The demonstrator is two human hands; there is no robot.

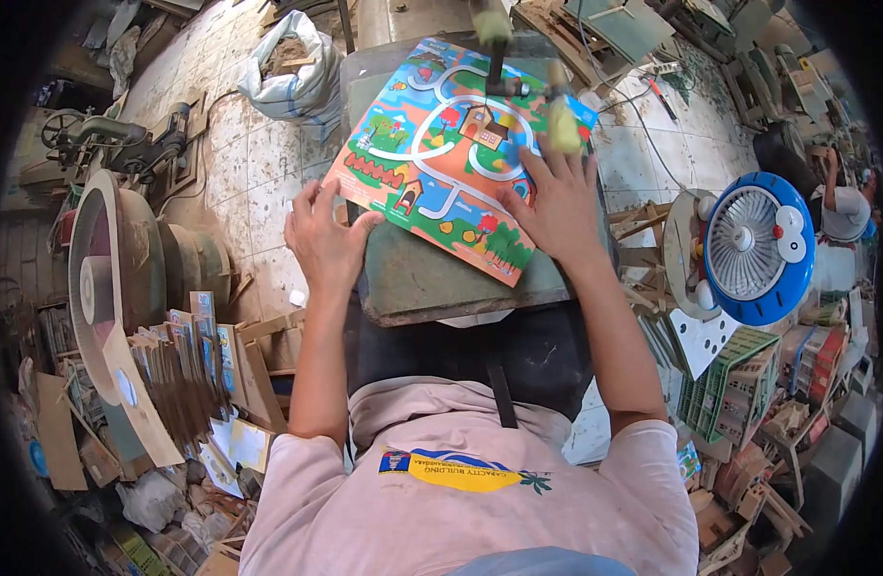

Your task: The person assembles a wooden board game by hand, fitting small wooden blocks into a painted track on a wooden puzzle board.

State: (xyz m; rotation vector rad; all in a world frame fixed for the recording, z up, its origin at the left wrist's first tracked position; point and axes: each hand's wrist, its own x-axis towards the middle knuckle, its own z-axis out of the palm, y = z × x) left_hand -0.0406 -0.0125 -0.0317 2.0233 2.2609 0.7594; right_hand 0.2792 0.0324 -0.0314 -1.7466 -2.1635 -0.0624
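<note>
A colourful printed maze board (432,178) with white tracks, houses and trees lies tilted across a worn green-grey machine table (432,278). My left hand (324,235) holds the board's near-left corner, thumb at the front edge and fingers at the side. On the board's right part my right hand (561,206) rests flat with its fingers spread. Just beyond my right fingers, a dark machine arm (499,77) reaches down over the board, with blurred yellowish parts beside it. Where that arm meets the board I cannot make out.
A blue-rimmed fan (758,248) stands at the right, above green crates (729,379). At the left are a large wheel-shaped machine (101,288) and a stack of thin boards (178,370). A white sack (293,72) stands beyond the table. Wood scraps and cables lie around.
</note>
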